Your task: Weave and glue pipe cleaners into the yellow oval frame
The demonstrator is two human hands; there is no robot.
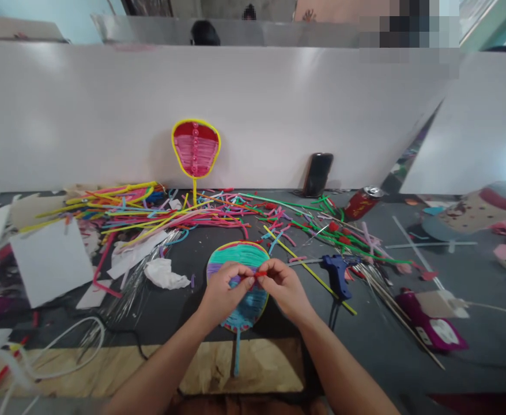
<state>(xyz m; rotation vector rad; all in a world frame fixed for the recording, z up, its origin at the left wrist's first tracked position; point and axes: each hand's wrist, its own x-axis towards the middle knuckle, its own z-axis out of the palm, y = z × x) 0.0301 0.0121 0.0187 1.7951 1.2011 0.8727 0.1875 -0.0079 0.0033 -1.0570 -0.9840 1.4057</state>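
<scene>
Between the fingertips of both hands is a short red piece of pipe cleaner (260, 274). My left hand (227, 287) pinches one end, and my right hand (284, 288) pinches the other. Directly beneath them lies a round fan (239, 253) covered in teal, purple and blue pipe cleaners, with a yellow edge and a blue handle (236, 351). My hands hide the middle of this fan. A second fan (196, 148), pink and red with a yellow rim, stands upright against the white partition.
Loose pipe cleaners (218, 213) are heaped along the partition (253, 104). A blue glue gun (338, 275) lies to the right, with a red can (362, 203) and a phone (317, 174) behind it. Crumpled tissue (165, 273) and white paper (52, 262) are on the left.
</scene>
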